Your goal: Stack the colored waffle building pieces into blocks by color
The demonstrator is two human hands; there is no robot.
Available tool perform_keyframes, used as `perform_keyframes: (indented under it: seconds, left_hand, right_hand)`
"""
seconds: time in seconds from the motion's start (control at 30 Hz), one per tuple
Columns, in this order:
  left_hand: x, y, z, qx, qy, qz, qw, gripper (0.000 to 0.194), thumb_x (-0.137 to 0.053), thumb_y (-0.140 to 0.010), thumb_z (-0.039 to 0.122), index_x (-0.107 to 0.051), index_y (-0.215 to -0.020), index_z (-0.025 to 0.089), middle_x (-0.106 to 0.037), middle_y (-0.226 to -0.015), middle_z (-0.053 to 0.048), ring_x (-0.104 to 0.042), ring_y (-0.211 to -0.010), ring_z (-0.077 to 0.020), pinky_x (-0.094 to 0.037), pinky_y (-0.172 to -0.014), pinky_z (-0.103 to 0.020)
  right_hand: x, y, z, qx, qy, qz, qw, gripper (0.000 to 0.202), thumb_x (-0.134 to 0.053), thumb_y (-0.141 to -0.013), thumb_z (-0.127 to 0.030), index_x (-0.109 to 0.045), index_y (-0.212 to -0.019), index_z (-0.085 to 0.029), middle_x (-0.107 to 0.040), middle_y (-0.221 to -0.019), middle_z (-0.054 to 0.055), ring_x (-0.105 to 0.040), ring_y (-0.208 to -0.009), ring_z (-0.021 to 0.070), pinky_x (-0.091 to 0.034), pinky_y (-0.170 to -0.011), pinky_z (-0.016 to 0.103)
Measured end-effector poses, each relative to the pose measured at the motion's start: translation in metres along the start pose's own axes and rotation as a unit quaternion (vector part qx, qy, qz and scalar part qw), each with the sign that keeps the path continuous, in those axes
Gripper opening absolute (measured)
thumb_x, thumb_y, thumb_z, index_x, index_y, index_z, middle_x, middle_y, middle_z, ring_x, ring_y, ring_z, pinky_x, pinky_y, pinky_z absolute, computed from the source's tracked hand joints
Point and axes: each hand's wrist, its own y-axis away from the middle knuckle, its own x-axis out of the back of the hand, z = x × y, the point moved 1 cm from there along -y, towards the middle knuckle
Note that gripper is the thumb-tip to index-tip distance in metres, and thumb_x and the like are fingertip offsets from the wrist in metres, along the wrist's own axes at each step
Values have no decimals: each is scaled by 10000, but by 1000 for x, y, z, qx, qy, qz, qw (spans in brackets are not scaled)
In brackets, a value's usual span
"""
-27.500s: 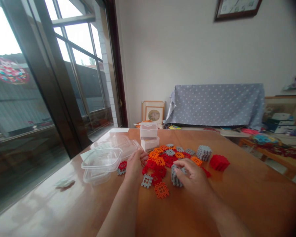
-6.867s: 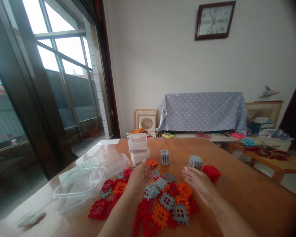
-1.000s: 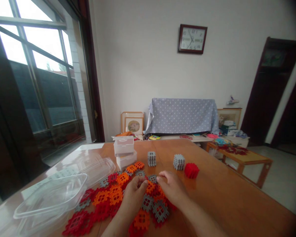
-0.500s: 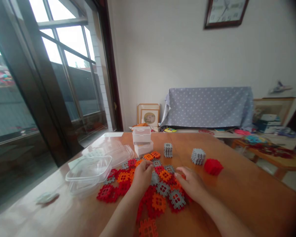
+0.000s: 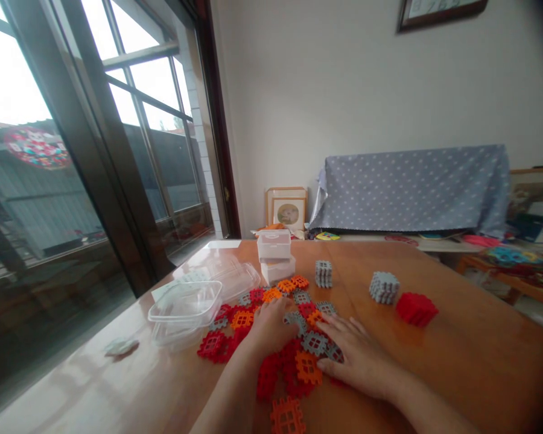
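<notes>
Loose tiles (image 5: 308,369) lie on the table (image 5: 484,361) — tubs (image 5: 181,317) left, boxes (image 5: 274,248) behind, tile stacks (image 5: 384,288) behind and right.

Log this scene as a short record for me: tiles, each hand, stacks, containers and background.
Tiles: red, orange and gray, loose and overlapping on the table
Left hand: over the tiles, fingers bent; whether it grips one is unclear
Right hand: spread over the tiles' right side
Stacks: one gray stack behind the tiles; another gray stack beside a red stack, farther right
Containers: clear tub at left; two white boxes, one atop the other
Background: dotted cloth, framed picture
</notes>
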Motion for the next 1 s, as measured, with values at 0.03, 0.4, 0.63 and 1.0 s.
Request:
perform_keyframes:
  seconds: [0.03,0.4,0.63,1.0]
  left_hand:
    - [0,3,4,-13,-17,-18,1000,521,-693,-697,302,-631,-1214,280,-661,-1250,-65,-557,-1177,-326,-380,-1028,-447]
    - [-10,8,19,-67,-106,-49,991,276,-624,-716,269,-655,-990,244,-666,-1055,-94,-599,-984,-306,-439,-873,-421]
    - [-12,6,22,-87,-60,-19,994,117,-519,-865,281,-620,-847,224,-664,-919,-73,-598,-856,-223,-401,-723,-297]
    - [-19,-4,27,-58,100,35,993,321,-435,-973,401,-493,-726,206,-532,-684,18,-469,-647,-135,-277,-596,-254]
  right_hand:
    - [0,-1,1,0,-2,9,1000,774,-591,-846,-672,-414,-1526,-347,-320,-1643,78,-270,-1510,338,-112,-1224,595]
    - [-6,-3,11,30,-23,75,996,607,-665,-832,-525,-606,-1392,-297,-498,-1532,93,-447,-1393,335,-318,-1169,505]
    - [-1,-4,11,39,-49,96,993,447,-605,-897,-467,-680,-1295,-279,-623,-1403,99,-561,-1277,308,-404,-1102,472]
    - [11,-4,-1,77,-63,122,987,158,-559,-918,-256,-716,-917,-239,-731,-992,45,-647,-964,221,-472,-879,313]
